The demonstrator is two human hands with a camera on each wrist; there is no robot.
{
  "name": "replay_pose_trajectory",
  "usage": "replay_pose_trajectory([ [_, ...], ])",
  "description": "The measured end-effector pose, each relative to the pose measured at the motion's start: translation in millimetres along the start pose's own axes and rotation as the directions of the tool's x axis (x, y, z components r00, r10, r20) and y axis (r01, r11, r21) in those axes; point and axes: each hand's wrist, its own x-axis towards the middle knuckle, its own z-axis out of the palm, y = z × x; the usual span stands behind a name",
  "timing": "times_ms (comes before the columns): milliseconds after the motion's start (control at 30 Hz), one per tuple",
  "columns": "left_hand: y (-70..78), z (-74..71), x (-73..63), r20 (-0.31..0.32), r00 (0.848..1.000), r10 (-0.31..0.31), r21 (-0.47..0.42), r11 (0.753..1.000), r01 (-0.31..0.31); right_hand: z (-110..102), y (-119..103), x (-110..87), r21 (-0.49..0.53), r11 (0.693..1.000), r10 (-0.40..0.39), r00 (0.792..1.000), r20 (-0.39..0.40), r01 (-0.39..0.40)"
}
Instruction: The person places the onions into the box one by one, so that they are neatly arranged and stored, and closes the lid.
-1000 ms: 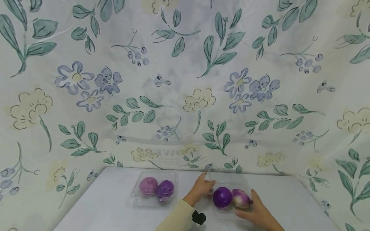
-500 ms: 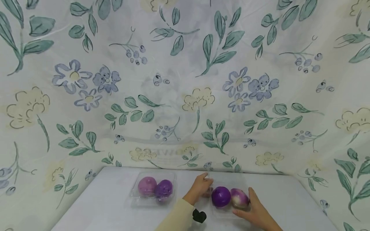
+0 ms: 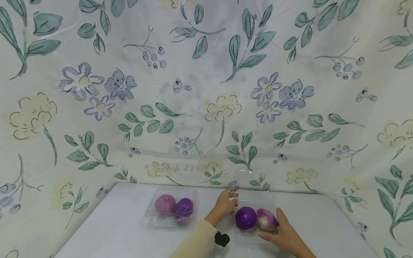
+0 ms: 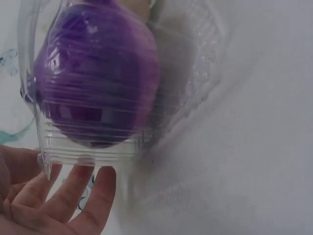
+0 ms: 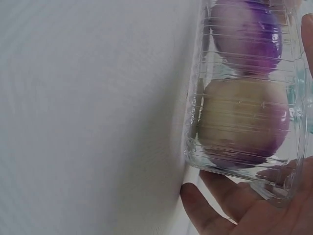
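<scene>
A clear plastic clamshell box (image 3: 240, 237) holds two turnips, a deep purple one (image 3: 246, 218) and a white-and-purple one (image 3: 266, 219). Its lid (image 3: 253, 180) stands raised at the back. My left hand (image 3: 224, 204) is at the box's left side; in the left wrist view its extended fingers (image 4: 100, 188) reach to the ribbed end wall. On the right side, my right hand (image 3: 287, 234) spans the near corner, thumb along the front. The right wrist view shows straight fingers (image 5: 200, 205) close against the end wall, thumb apart.
Another clear clamshell box (image 3: 155, 223), lid down, stands to the left with a pinkish round vegetable (image 3: 165, 205) and a purple one (image 3: 184, 208) inside. A black heart-shaped thing (image 3: 222, 239) shows beside the left sleeve. Behind the white table (image 3: 113, 222) hangs a floral cloth (image 3: 193, 89).
The lid of the right box has swung up and back, and its edge now stands higher against the cloth. My left hand has shifted slightly up and away; the right hand stays by the corner.
</scene>
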Motion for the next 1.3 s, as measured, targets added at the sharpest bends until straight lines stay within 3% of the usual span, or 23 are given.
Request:
replay_pose_trajectory([
  [300,-3.4,3.0,0.4,-0.034,0.998,0.051,0.012,0.999,-0.051,-2,-1,-0.5,0.016,1.0,0.007,1.0,0.012,-0.007],
  [467,0.3,2.1,-3.5,-0.039,0.995,0.092,0.077,0.993,-0.089,-2,-2,-0.4,0.013,1.0,0.02,1.0,0.02,-0.02],
  [600,4.5,1.6,-9.0,-0.028,0.997,0.074,0.121,0.99,-0.07,-3,-3,-0.6,0.014,0.999,0.038,0.999,0.022,-0.038],
  [833,12.7,1.5,-17.4,-0.023,0.999,0.038,0.117,0.992,-0.035,0,-2,1.5,0.027,0.998,0.051,0.998,0.031,-0.052],
  [1067,19.0,1.6,-26.5,0.027,0.998,0.065,0.163,0.984,-0.068,0,-2,0.2,0.016,0.999,0.046,0.999,0.029,-0.047],
  [1300,25.0,-6.0,-41.0,0.146,0.981,0.124,0.284,0.945,-0.162,0,-2,0.9,-0.009,0.998,0.057,0.998,0.018,-0.057],
])
